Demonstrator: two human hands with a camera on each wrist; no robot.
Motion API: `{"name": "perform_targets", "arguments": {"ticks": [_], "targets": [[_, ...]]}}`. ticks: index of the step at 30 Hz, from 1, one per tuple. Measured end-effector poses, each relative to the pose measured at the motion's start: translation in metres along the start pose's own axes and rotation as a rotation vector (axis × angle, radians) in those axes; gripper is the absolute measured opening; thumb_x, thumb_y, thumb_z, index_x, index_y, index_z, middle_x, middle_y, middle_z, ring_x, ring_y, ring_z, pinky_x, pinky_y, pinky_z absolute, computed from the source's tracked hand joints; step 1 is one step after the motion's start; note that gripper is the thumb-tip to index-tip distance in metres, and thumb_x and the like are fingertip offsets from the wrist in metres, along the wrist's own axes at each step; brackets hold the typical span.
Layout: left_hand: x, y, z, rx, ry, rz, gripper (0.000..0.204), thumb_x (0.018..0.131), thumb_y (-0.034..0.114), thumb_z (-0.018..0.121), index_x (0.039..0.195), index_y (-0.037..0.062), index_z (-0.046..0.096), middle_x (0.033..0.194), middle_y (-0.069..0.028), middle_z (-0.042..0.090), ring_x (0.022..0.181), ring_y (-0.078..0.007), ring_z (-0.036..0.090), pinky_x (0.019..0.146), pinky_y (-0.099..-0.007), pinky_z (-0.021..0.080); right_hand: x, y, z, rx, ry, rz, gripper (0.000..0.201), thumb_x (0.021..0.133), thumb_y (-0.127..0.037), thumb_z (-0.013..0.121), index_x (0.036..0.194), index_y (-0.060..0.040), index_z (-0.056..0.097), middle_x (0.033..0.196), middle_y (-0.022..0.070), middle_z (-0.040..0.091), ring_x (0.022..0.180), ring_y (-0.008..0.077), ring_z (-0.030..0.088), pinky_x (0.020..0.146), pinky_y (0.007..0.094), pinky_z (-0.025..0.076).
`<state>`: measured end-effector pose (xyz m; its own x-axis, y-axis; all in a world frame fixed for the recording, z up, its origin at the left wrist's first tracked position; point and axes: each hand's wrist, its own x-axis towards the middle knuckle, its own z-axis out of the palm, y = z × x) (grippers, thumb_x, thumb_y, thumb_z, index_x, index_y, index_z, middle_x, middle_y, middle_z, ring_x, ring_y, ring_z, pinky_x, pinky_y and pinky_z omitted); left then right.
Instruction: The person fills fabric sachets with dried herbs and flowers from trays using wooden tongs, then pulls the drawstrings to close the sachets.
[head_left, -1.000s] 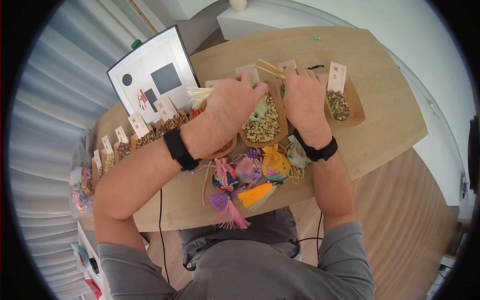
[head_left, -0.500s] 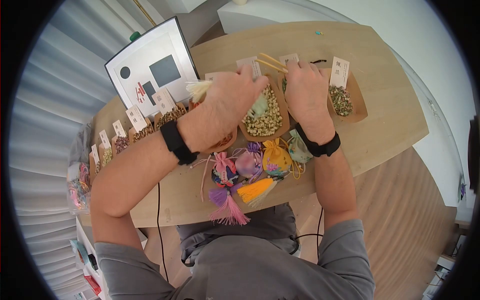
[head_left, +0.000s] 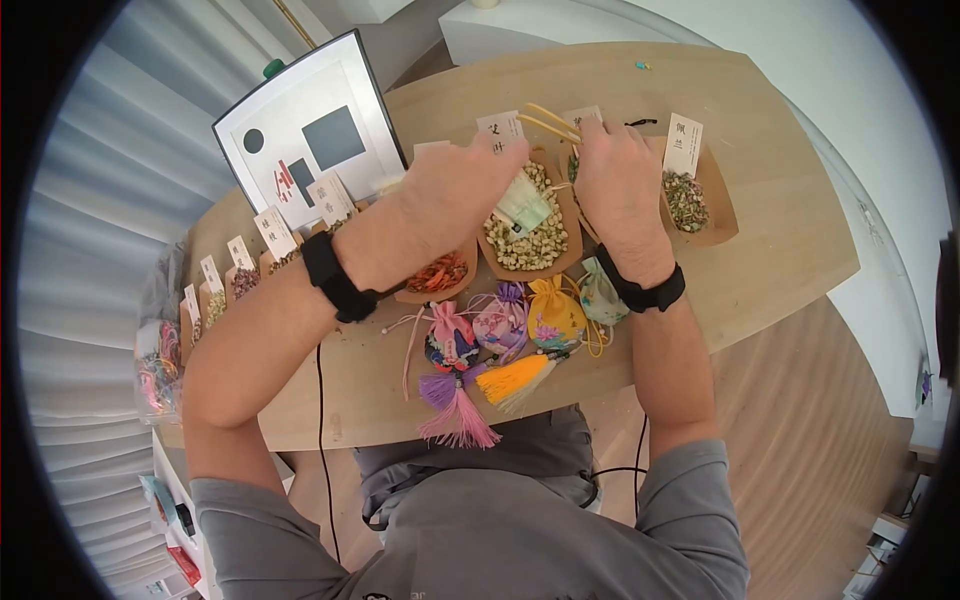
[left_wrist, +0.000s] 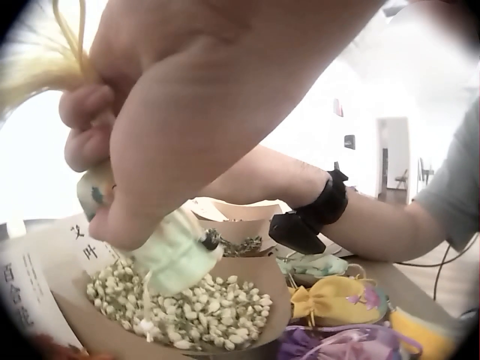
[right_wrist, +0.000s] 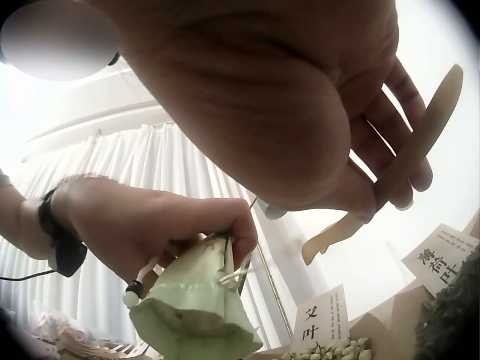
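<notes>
The left hand (head_left: 450, 195) pinches the gathered mouth of a pale green sachet (head_left: 523, 208), fingers curled tight round its neck, and holds it hanging just above the kraft tray of pale buds (head_left: 527, 245) at the middle of the worktop (head_left: 780, 240); the left wrist view shows the sachet's bottom close over the buds, and whether it touches them I cannot tell. A cream tassel (left_wrist: 34, 64) sticks up out of the same fist. The right hand (head_left: 615, 185), at about three o'clock from the sachet, has its fingers curled round wooden tongs (head_left: 548, 122), whose tips point toward eleven o'clock over the trays' far edges; the right wrist view shows the tongs (right_wrist: 390, 169) carrying nothing that I can make out. By my reading the filling of this sachet is under way and not finished: its mouth is held but not drawn tight by its cord, and the tongs are near the buds rather than in them. At six o'clock from the tray four filled sachets (head_left: 520, 320) lie in a row with cords and tassels, which look done. A tray of green-and-pink herbs (head_left: 690, 200) sits at three o'clock, one of orange petals (head_left: 440, 272) at eight, with labelled cards behind.
</notes>
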<state>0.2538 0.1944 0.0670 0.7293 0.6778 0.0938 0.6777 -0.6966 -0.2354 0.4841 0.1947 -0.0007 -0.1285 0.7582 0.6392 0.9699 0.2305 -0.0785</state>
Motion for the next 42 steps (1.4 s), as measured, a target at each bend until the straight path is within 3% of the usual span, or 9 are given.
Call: {"name": "perform_targets", "arguments": {"ticks": [5, 7, 10, 18, 27, 30, 36, 39, 42], "targets": [[-0.006, -0.030, -0.015, -0.611, -0.146, -0.142, 0.059, 0.089, -0.003, 0.080, 0.136, 0.0078, 0.046, 0.116, -0.0163, 0.070, 0.111, -0.0384, 0.075, 0.091, -0.0419, 0.062, 0.001, -0.007, -0.006, 0.135, 0.073, 0.072, 0.021, 0.084, -0.002, 0.074, 0.103, -0.0016, 0.066, 0.097, 0.0176, 0.068, 0.087, 0.0359, 0.075, 0.074, 0.0447, 0.061], [-0.015, -0.043, -0.012, -1.031, -0.204, -0.215, 0.062, 0.089, -0.010, 0.076, 0.137, 0.0105, 0.043, 0.129, -0.0131, 0.067, 0.125, -0.0276, 0.071, 0.102, -0.0397, 0.060, 0.002, -0.008, -0.007, 0.176, 0.112, 0.095, 0.022, 0.085, 0.000, 0.073, 0.105, -0.0010, 0.064, 0.098, 0.0185, 0.068, 0.086, 0.0368, 0.075, 0.072, 0.0444, 0.062], [-0.030, -0.059, 0.006, -1.206, -0.117, -0.216, 0.070, 0.086, -0.014, 0.079, 0.138, 0.0119, 0.040, 0.141, -0.0100, 0.059, 0.140, -0.0213, 0.060, 0.114, -0.0383, 0.056, 0.004, -0.011, -0.009, 0.198, 0.119, 0.114, 0.024, 0.085, 0.002, 0.071, 0.106, -0.0008, 0.060, 0.096, 0.0180, 0.067, 0.085, 0.0374, 0.075, 0.071, 0.0444, 0.062], [-0.036, -0.063, 0.012, -1.262, -0.068, -0.229, 0.070, 0.088, -0.017, 0.076, 0.138, 0.0114, 0.037, 0.145, -0.0101, 0.057, 0.142, -0.0215, 0.058, 0.116, -0.0375, 0.053, 0.004, -0.014, -0.019, 0.242, 0.123, 0.080, 0.019, 0.092, -0.006, 0.076, 0.104, -0.0026, 0.061, 0.094, 0.0150, 0.068, 0.084, 0.0358, 0.074, 0.068, 0.0446, 0.061], [-0.035, -0.074, 0.031, -1.181, -0.003, -0.345, 0.062, 0.098, 0.002, 0.081, 0.138, 0.0063, 0.034, 0.121, -0.0127, 0.064, 0.116, -0.0184, 0.065, 0.097, -0.0331, 0.057, 0.005, -0.021, -0.040, 0.428, 0.272, -0.172, 0.018, 0.092, -0.017, 0.080, 0.096, -0.0070, 0.065, 0.083, 0.0094, 0.065, 0.072, 0.0309, 0.070, 0.060, 0.0423, 0.055], [-0.033, -0.073, 0.023, -1.211, -0.036, -0.503, 0.064, 0.095, -0.002, 0.083, 0.138, 0.0094, 0.036, 0.127, -0.0058, 0.062, 0.124, -0.0179, 0.065, 0.104, -0.0330, 0.056, 0.005, -0.021, -0.040, 0.408, 0.233, -0.192, 0.017, 0.092, -0.018, 0.079, 0.094, -0.0071, 0.066, 0.083, 0.0087, 0.066, 0.072, 0.0298, 0.070, 0.060, 0.0421, 0.055], [-0.033, -0.071, 0.025, -1.196, -0.071, -0.255, 0.074, 0.092, -0.010, 0.067, 0.154, 0.0089, 0.032, 0.128, -0.0107, 0.059, 0.116, -0.0163, 0.059, 0.099, -0.0323, 0.053, 0.003, -0.021, -0.032, 0.397, 0.155, -0.206, 0.019, 0.094, -0.020, 0.078, 0.093, -0.0070, 0.065, 0.084, 0.0090, 0.066, 0.075, 0.0304, 0.072, 0.062, 0.0426, 0.057], [-0.031, -0.064, 0.009, -1.262, -0.062, -0.166, 0.074, 0.091, -0.011, 0.055, 0.160, 0.0065, 0.035, 0.139, -0.0080, 0.059, 0.141, -0.0175, 0.055, 0.117, -0.0354, 0.048, 0.003, -0.022, -0.029, 0.404, 0.118, -0.187, 0.018, 0.095, -0.019, 0.078, 0.094, -0.0067, 0.065, 0.084, 0.0097, 0.067, 0.076, 0.0315, 0.073, 0.063, 0.0434, 0.057], [-0.028, -0.058, 0.001, -1.499, -0.040, -0.361, 0.056, 0.106, 0.006, 0.056, 0.161, 0.0040, 0.046, 0.143, -0.0065, 0.063, 0.139, -0.0170, 0.058, 0.117, -0.0339, 0.047, 0.001, -0.023, -0.026, 0.416, 0.120, -0.169, 0.016, 0.096, -0.019, 0.077, 0.095, -0.0065, 0.066, 0.084, 0.0101, 0.067, 0.077, 0.0322, 0.073, 0.064, 0.0444, 0.057]]}}
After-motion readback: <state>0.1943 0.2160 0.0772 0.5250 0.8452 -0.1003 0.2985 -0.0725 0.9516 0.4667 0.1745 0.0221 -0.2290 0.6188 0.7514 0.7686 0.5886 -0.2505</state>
